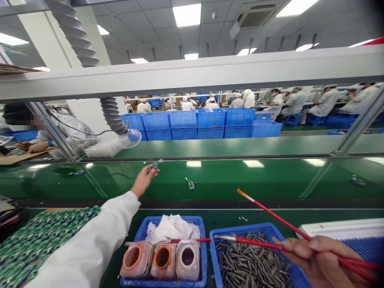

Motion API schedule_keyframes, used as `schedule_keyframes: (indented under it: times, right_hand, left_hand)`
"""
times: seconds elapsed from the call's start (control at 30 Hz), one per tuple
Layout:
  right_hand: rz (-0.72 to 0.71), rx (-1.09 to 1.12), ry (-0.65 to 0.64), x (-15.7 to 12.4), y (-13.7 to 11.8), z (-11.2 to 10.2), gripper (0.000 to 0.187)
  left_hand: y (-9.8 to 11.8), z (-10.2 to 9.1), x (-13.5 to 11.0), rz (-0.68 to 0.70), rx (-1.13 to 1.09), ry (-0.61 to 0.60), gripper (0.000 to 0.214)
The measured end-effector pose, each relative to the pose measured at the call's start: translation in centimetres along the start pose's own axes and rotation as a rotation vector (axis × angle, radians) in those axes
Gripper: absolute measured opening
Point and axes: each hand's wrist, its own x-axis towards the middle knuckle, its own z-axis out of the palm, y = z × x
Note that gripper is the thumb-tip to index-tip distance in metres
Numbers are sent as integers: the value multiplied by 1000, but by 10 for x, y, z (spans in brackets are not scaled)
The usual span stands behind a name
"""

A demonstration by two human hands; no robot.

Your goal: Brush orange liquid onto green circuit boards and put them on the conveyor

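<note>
My left hand [145,178] reaches out over the green conveyor belt [222,188], its fingers closed in a pinch on a small bluish part [155,165] with a pale tip; its exact kind is too small to make out. To the right on the belt lies a small circuit board [191,184] with a wire. My right hand [324,256] grips two red-handled paintbrushes [276,218], one tip orange and raised, the other whitish and over a blue bin [212,256] of dark metal pieces [252,262].
Before me a blue tray [205,272] holds three stained jars [163,258], white tissue [174,228] and another red brush [192,241]. Many circuit boards [45,240] lie at left. A metal frame bar [192,76] crosses above the belt. A co-worker [69,124] sits at far left.
</note>
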Motion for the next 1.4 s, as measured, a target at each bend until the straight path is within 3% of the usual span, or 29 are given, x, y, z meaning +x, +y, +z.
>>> schedule_keyframes:
  times: [0.13, 0.23, 0.43, 0.5, 0.67, 0.8, 0.93, 1.03, 1.13, 1.4]
  right_hand:
    - [-11, 31, -63, 10, -28, 28, 21]
    - [-18, 46, -103, 8, -43, 46, 19]
    - [116, 55, 7, -6, -62, 73, 12]
    - [130, 28, 46, -8, -65, 84, 15]
    - [-49, -138, 166, 0, -71, 107, 29]
    - [-150, -318, 148, 10, -76, 114, 29]
    - [-109, -504, -15, 9, -76, 110, 30]
    - [-112, -575, -27, 1, -75, 103, 34]
    - [-118, -583, -1, -5, -78, 96, 34]
    - [-28, -404, -69, -10, -84, 87, 31]
  left_hand:
    - [64, -45, -28, 41, -451, 239, 21]
    - [89, -74, -76, -43, -666, 257, 22]
    - [80, -84, -194, -309, -730, 154, 33]
    - [73, -81, -229, -374, -689, 52, 37]
    - [65, -74, -291, -377, -573, -233, 37]
    - [65, -73, -311, -400, -527, -207, 40]
    - [61, -77, -320, -454, -510, -194, 47]
    - [58, -79, -329, -445, -517, -154, 47]
    - [57, -79, -337, -450, -515, -122, 45]
    - [49, -82, -337, -508, -523, -210, 50]
